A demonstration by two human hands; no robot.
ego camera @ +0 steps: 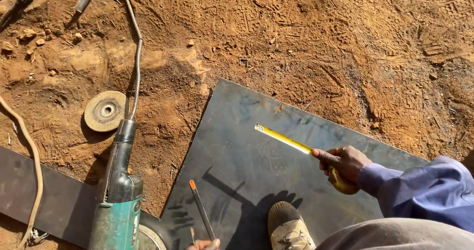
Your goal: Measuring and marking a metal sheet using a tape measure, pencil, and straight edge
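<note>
Figure: marking out steel sheet (256, 181) on dirt ground. Our right hand (345, 163) grips yellow tape measure (284, 139), blade run out toward sheet's far-left corner. Our left hand (203, 244), at sheet's near edge, closed on orange-tipped marker (201, 209). Boot (289, 228) pins sheet. Advice, as we judge: keep blade flat, taut, square to edge before we mark. Angle grinder (117, 200) just beside sheet's left edge, loose disc (105, 111) beyond.

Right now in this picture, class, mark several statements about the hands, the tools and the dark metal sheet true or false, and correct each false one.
1. The right hand holds a yellow tape measure with its blade out over the dark steel sheet. True.
2. The left hand holds a hammer. False: a thin orange-tipped rod.
3. The green angle grinder lies left of the sheet. True.
4. The loose round grinding disc lies on the sheet. False: on the dirt.
</note>
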